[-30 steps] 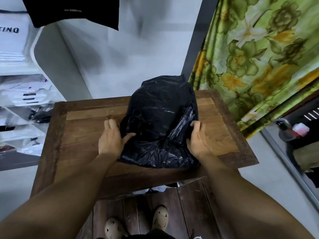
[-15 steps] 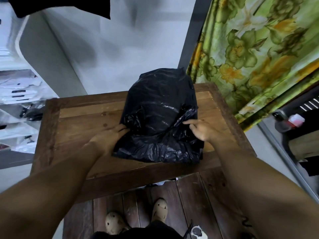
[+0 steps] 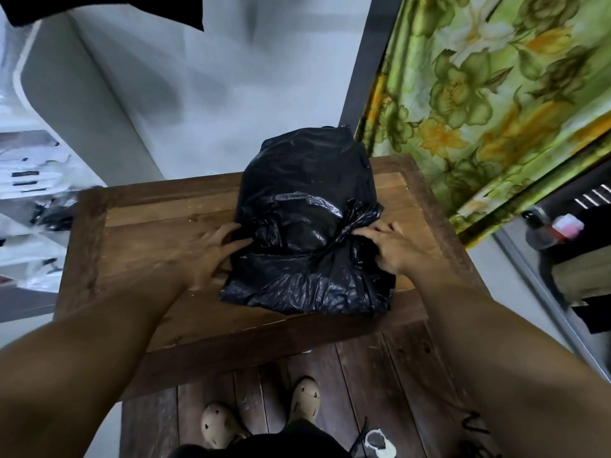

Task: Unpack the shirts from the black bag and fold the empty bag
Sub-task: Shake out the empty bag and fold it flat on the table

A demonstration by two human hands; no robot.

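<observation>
Filled black bag (image 3: 309, 200) lying on the wooden surface (image 3: 145, 236), towards its right half, mouth bunched at the bag's right side; left hand (image 3: 208, 256), motion-blurred, fingers spread wide, touching the bag's left flank; right hand (image 3: 393, 249) resting on the bunched plastic, grip not discernible; floral curtain (image 3: 496, 94) behind, to the right.

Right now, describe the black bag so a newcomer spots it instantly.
Find the brown wooden table beside the green floral curtain. The black bag sits on it, bulging, between the left hand and right hand touching its sides. It is the only glossy, crinkled plastic thing on the tabletop.
</observation>
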